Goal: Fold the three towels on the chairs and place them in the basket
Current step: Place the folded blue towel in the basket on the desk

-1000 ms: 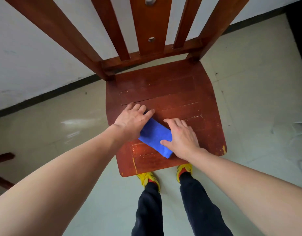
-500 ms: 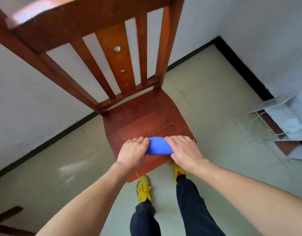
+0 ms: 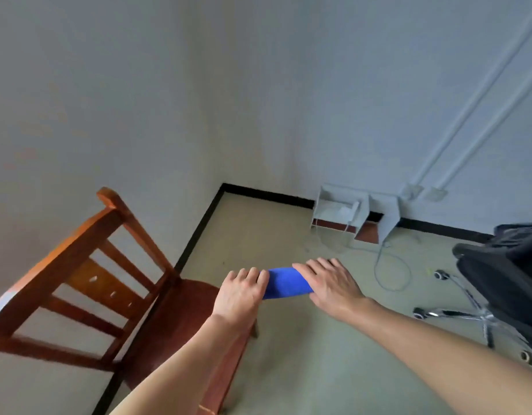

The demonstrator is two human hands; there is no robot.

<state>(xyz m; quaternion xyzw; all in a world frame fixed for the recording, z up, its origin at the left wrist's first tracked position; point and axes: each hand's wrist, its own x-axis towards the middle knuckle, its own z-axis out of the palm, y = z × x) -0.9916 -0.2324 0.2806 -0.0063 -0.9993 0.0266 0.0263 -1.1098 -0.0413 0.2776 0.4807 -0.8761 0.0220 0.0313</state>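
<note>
In the head view we see our left hand (image 3: pixel 242 290) and right hand (image 3: pixel 330 287) each clamped round one end of the folded blue towel (image 3: pixel 285 283), holding it in the air between them, just beyond the wooden chair (image 3: pixel 79 265) and above the floor (image 3: pixel 288 354), with a black office chair (image 3: pixel 504 280) off to the right.

Towel (image 3: pixel 285 283) sits between the two hands, left hand (image 3: pixel 240 292) gripping its left end, right hand (image 3: pixel 330 286) its right end, up in the air just right of the chair (image 3: pixel 88 274). That chair stands left, by the wall. Office chair (image 3: pixel 504 283) far right. Wall box (image 3: pixel 357 211) behind, a cable (image 3: pixel 390 265) on the floor before it.
</note>
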